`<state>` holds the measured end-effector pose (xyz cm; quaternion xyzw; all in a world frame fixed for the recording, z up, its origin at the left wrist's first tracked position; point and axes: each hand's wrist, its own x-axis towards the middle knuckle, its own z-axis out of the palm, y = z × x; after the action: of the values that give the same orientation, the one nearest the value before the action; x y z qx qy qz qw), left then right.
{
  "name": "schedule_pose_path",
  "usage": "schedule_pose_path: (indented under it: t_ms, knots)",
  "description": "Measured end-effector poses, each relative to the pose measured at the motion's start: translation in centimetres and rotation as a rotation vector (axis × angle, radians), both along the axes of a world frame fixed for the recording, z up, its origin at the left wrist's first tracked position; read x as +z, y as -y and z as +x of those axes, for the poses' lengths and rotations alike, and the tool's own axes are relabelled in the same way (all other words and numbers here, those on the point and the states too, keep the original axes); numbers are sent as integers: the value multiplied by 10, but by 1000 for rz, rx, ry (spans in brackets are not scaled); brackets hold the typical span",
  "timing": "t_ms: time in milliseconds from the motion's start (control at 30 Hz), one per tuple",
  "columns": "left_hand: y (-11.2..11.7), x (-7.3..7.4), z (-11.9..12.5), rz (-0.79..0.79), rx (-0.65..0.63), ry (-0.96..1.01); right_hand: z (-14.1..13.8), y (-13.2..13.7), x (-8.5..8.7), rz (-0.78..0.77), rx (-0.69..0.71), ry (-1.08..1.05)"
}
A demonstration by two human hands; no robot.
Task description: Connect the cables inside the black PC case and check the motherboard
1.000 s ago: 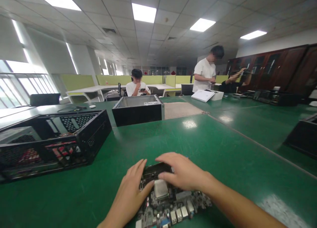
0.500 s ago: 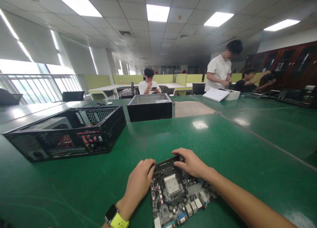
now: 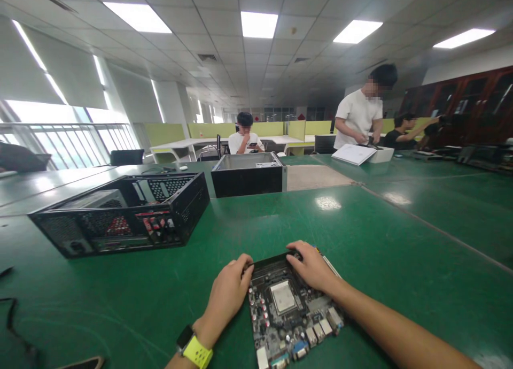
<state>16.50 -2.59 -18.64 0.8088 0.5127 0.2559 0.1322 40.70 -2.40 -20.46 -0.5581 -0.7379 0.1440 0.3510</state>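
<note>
Lying on green table (image 3: 160,305), motherboard (image 3: 289,322) points ports (image 3: 318,332) toward near side, row slanting away rightward; long axis unclear. Left hand (image 3: 228,286) half-curled at far-left corner; right hand (image 3: 310,264) loosely bent over far edge; grip uncertain.

Single head-worn view, facing forward and down across the green table (image 3: 360,230); hands (image 3: 227,290) near, low in view.
</note>
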Motion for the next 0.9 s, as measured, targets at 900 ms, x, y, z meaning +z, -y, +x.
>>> schedule_pose_path:
  t_ms: [900]
  knots:
    - [-13,6,-16,-202,-195,296,8,-2,-2,-14,99,-290]
